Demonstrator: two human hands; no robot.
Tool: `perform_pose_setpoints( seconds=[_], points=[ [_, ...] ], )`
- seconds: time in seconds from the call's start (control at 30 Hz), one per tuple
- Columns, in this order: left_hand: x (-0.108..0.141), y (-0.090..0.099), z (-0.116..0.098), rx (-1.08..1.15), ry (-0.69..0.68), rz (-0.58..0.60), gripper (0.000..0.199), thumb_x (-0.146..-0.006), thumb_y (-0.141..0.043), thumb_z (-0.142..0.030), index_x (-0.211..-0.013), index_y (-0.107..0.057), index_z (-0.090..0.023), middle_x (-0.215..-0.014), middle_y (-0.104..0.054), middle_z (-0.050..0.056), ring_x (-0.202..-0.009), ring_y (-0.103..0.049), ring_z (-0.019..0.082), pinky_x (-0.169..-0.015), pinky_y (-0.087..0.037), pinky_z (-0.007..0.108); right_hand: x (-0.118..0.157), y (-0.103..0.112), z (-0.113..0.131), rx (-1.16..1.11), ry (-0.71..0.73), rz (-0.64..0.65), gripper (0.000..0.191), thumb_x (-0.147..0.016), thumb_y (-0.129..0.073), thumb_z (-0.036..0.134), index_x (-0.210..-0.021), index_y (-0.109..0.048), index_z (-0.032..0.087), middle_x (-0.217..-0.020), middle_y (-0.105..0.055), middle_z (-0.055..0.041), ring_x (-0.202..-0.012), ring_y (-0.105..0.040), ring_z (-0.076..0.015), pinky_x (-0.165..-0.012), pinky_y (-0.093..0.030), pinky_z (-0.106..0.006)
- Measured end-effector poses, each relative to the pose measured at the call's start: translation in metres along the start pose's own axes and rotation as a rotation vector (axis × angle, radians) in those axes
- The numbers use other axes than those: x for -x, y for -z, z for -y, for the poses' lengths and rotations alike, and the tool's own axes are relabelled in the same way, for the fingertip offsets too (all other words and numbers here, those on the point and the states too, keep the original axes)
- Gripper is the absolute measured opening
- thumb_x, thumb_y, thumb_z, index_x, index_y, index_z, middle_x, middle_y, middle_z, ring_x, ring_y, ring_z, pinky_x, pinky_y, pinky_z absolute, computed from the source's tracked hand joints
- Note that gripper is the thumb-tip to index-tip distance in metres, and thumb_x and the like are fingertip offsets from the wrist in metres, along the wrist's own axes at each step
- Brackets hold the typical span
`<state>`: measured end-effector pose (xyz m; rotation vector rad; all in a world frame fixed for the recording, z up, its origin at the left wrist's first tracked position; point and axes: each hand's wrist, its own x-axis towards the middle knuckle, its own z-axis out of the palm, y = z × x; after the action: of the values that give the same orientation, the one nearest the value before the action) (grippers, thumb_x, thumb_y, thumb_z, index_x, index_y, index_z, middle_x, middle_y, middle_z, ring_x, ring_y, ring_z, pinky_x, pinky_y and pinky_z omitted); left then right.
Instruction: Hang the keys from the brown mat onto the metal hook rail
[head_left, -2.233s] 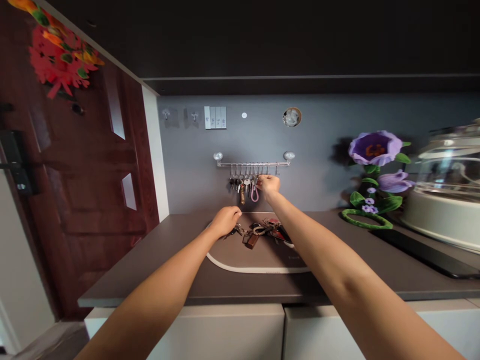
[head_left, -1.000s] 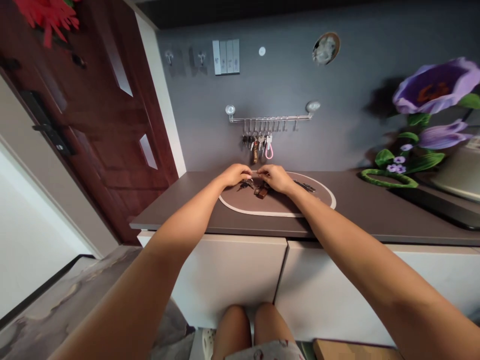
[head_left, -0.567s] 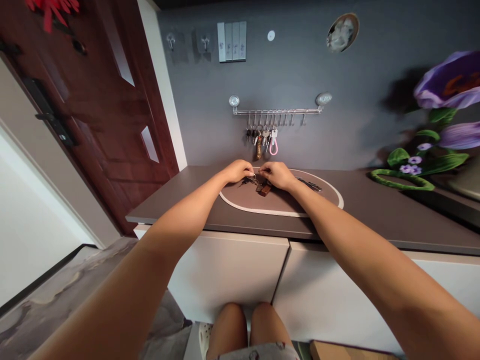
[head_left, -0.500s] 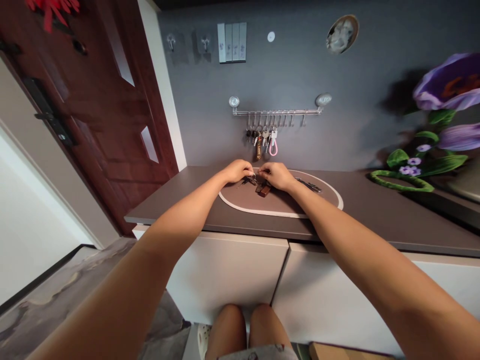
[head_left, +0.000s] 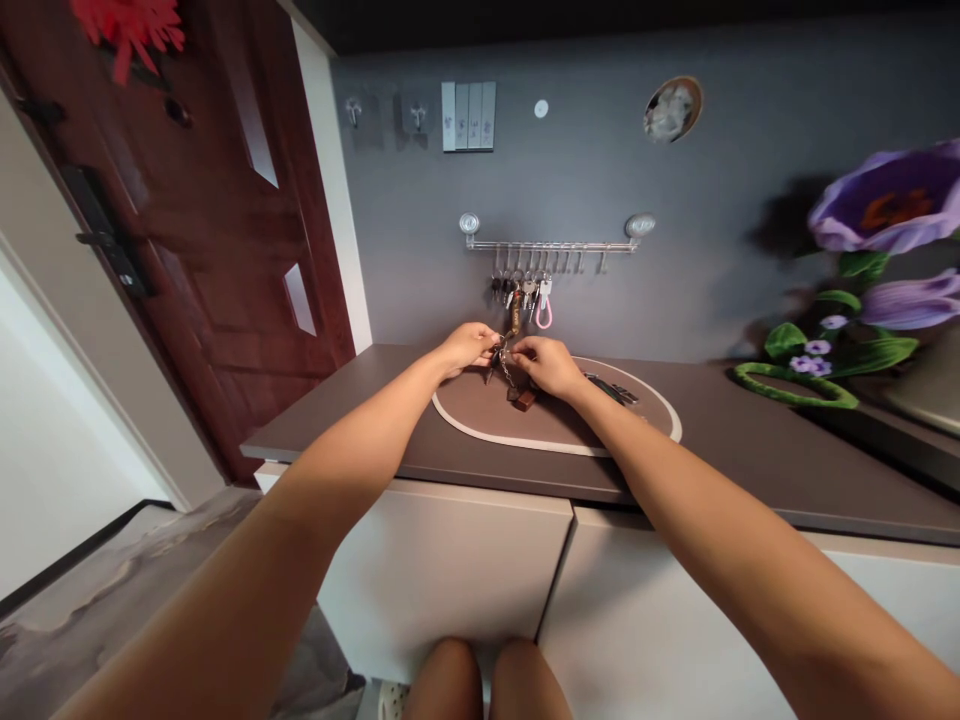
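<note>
Wall (head_left: 585, 180): grey, rising behind the mat (head_left: 480, 415); we see a round hole (head_left: 673, 109) in it, high above the mat.
Door (head_left: 217, 240): dark red, well left of the mat.
Counter (head_left: 360, 410): brown, lying under the mat and reaching past both its ends.
Flower (head_left: 885, 215): purple, right of the mat, with a green ring (head_left: 795, 386) at its foot.
Mat: brown with a pale rim, partly covered by our right arm.
Rail (head_left: 555, 246): clear, on the wall above the mat, hooks along it.
Left hand (head_left: 471, 346): above the mat's back left part; our fingers are clamped on the keys.
Right hand (head_left: 550, 366): above the mat, just beside the keys; our thumb and finger are drawn close, but whether they grip anything we cannot tell.
Hanging keys (head_left: 529, 290): on the rail's left half, above the mat, with a pink loop (head_left: 544, 314) among them.
Keys (head_left: 494, 361): between our hands, over the mat, a chain (head_left: 509, 376) trailing down from them.
Dark pieces (head_left: 613, 388): on the mat's right part.
Block (head_left: 525, 400): reddish brown, on the mat near the chain's low end.
</note>
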<state>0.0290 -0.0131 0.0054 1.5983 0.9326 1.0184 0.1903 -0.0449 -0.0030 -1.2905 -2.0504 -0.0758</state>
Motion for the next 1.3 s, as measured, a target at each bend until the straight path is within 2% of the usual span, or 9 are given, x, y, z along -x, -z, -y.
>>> perform_pose_setpoints(
  seconds=[0.17,0.4,0.67,0.9,1.3],
  points=[
    [-0.001,-0.001,-0.004,0.160,0.028,-0.016,0.010,-0.084,-0.044,-0.016,-0.075,-0.047,-0.012,-0.062,-0.057,0.001,-0.058,-0.059,0.009,-0.072,-0.049,0.031,0.000,0.002,0.006,-0.087,0.030,-0.063,0.015,-0.076,-0.052,0.027,-0.083,-0.061,0.018,-0.079,-0.064,-0.0024,-0.067,-0.055,-0.0120,-0.066,-0.041,-0.023],
    [-0.003,-0.001,-0.004,0.316,0.007,0.031,0.009,-0.082,-0.047,-0.015,-0.074,-0.049,-0.011,-0.064,-0.060,0.003,-0.058,-0.061,0.012,-0.070,-0.050,0.032,0.001,0.002,0.009,-0.175,0.065,-0.092,0.019,-0.072,-0.059,0.032,-0.083,-0.058,0.017,-0.082,-0.059,-0.0033,-0.066,-0.052,-0.0109,-0.065,-0.042,-0.023],
    [0.002,-0.002,-0.010,0.381,0.022,0.013,0.006,-0.080,-0.048,-0.010,-0.075,-0.052,-0.009,-0.064,-0.061,0.005,-0.057,-0.062,0.013,-0.069,-0.051,0.035,0.000,0.003,0.005,-0.173,0.112,-0.125,0.010,-0.074,-0.056,0.027,-0.076,-0.057,0.017,-0.078,-0.056,-0.0030,-0.073,-0.050,-0.0133,-0.069,-0.039,-0.025],
    [0.002,-0.001,-0.011,0.434,0.007,-0.009,0.009,-0.079,-0.046,-0.006,-0.073,-0.052,-0.008,-0.064,-0.062,0.007,-0.058,-0.062,0.014,-0.067,-0.052,0.035,0.000,0.006,0.006,-0.151,0.167,-0.132,0.014,-0.078,-0.051,0.027,-0.081,-0.060,0.017,-0.082,-0.059,-0.0057,-0.079,-0.053,-0.0153,-0.072,-0.041,-0.027],
    [0.005,-0.002,-0.013,0.491,-0.027,0.023,0.007,-0.077,-0.049,-0.006,-0.073,-0.054,-0.007,-0.064,-0.062,0.007,-0.059,-0.062,0.013,-0.068,-0.053,0.034,0.001,0.009,0.006,-0.127,0.214,-0.182,0.014,-0.076,-0.050,0.022,-0.085,-0.061,0.017,-0.083,-0.059,-0.0053,-0.076,-0.054,-0.0139,-0.069,-0.043,-0.026]
  ],
)
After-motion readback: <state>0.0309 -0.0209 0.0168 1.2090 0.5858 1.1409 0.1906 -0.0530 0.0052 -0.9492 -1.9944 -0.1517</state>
